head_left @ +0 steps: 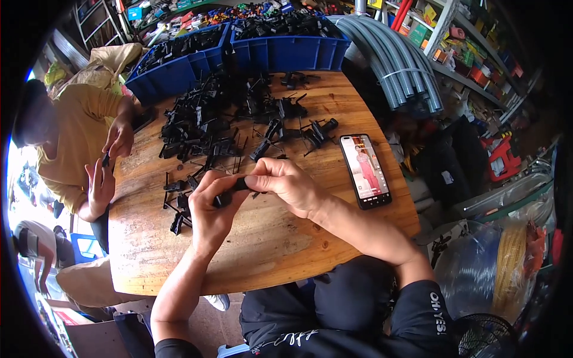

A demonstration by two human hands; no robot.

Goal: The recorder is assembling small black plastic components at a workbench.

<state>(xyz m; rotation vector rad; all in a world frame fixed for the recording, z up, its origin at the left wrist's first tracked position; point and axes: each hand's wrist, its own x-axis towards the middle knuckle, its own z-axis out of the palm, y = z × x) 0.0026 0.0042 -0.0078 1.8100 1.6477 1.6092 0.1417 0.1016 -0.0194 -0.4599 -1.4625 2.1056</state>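
Observation:
Between my two hands, above the near middle of the wooden table, is a small black plastic part (pixel 223 198); its exact kind is hidden by my fingers. My left hand (pixel 210 206) is closed around its lower left side. The thumb and forefinger of my right hand (pixel 285 184) pinch its upper right end. Just beyond my hands spreads a heap of black plastic parts (pixel 206 122) with thin legs. A few loose black parts (pixel 179 203) lie left of my left hand, and another black part (pixel 321 132) lies beyond my right hand.
A lit phone (pixel 364 172) lies on the wooden table (pixel 268 244) at right. Two blue crates (pixel 286 52) of black parts stand at the far edge. At left, another person (pixel 83 128) handles a small dark piece. Grey hose coils (pixel 394 59) and shelves stand far right.

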